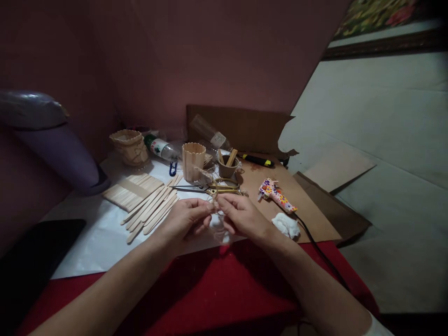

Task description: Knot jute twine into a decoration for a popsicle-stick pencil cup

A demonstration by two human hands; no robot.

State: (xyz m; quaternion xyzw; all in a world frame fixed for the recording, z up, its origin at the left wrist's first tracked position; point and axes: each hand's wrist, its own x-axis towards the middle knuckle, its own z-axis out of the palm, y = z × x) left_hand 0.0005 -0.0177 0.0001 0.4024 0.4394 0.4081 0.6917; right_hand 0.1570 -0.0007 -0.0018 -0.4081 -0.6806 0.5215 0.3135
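Observation:
My left hand (191,214) and my right hand (243,214) meet over the table's front edge, each closed in a pinch on a thin piece of twine (214,190). Beneath the fingers shows a clear plastic piece (221,234), partly hidden by the hands; whether they also grip it I cannot tell. Just beyond them lie scissors (224,190) with gold-coloured handles. A cup made of wooden craft sticks (192,163) stands behind the scissors. Loose craft sticks (150,210) fan out left of my left hand, beside a banded bundle of sticks (133,192).
To the right, a flower-patterned glue gun (276,195) and a crumpled white cloth (286,225) lie on cardboard (311,219). Farther back are a utility knife (258,160), a small pot (227,169), blue thread snips (172,168), plastic bottles (163,148) and a decorated stick basket (129,148).

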